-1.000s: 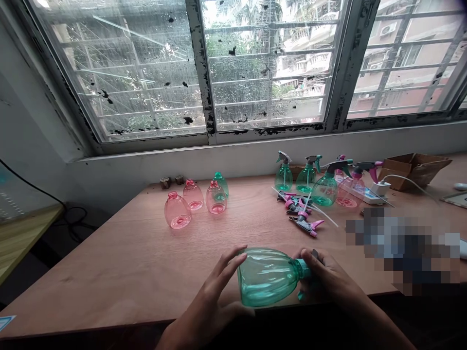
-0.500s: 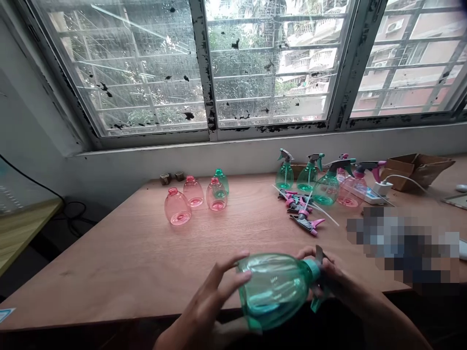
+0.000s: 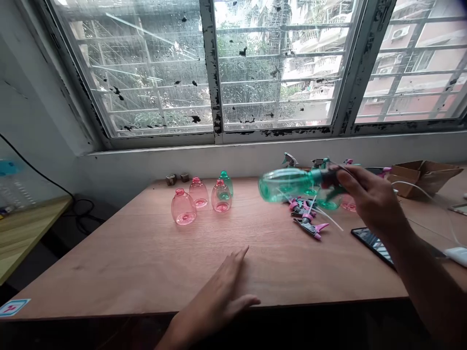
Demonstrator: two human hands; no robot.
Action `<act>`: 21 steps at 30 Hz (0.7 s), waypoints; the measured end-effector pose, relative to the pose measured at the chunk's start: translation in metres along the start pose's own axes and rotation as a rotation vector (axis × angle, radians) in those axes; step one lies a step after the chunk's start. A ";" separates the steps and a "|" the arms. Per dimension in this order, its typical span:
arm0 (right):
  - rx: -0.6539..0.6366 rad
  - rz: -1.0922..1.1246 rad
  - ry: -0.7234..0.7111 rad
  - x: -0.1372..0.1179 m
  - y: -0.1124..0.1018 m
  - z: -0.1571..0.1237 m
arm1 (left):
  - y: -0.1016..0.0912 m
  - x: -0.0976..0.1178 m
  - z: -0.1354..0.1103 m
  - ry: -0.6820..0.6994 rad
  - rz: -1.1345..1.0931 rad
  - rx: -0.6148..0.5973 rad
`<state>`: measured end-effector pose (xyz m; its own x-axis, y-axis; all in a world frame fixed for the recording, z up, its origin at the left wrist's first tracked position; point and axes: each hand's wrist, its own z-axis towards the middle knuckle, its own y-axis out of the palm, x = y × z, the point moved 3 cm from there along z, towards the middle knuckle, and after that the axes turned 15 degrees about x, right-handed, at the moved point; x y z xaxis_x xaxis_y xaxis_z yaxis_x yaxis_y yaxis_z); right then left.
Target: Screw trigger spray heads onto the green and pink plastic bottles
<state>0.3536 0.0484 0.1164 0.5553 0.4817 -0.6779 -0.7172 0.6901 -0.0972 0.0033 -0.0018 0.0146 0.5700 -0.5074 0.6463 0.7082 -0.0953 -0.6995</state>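
Observation:
A green spray bottle (image 3: 286, 184) lies sideways in the air, its base pointing left. My right hand (image 3: 372, 197) is closed around its dark spray head, above the back right part of the table. Near the front edge, my left hand (image 3: 222, 291) hovers with thumb and fingers apart, holding nothing. Several pink and grey spray heads (image 3: 308, 226) with tubes lie below the held bottle. Behind it stand other spray bottles, partly hidden by the bottle and my right hand. Farther left are pink bottles without heads (image 3: 183, 208) and a green one (image 3: 226, 181).
Under my right forearm lies a phone (image 3: 372, 243). An open cardboard box (image 3: 425, 177) and a white cable are at the back right, with a white mouse (image 3: 458, 255) nearer. Two small dark blocks (image 3: 171, 180) sit by the wall below the window.
My right hand has carried the green spray bottle up and away toward the back right. My left hand has let go of it and stays near the front edge.

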 end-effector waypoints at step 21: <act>-0.388 -0.796 -0.177 0.094 0.221 0.125 | -0.005 0.004 0.000 0.013 -0.068 -0.046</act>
<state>0.2998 0.3135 0.1227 0.9818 0.0379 -0.1863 -0.1671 0.6395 -0.7504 0.0018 -0.0037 0.0209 0.5158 -0.5096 0.6886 0.7250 -0.1686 -0.6678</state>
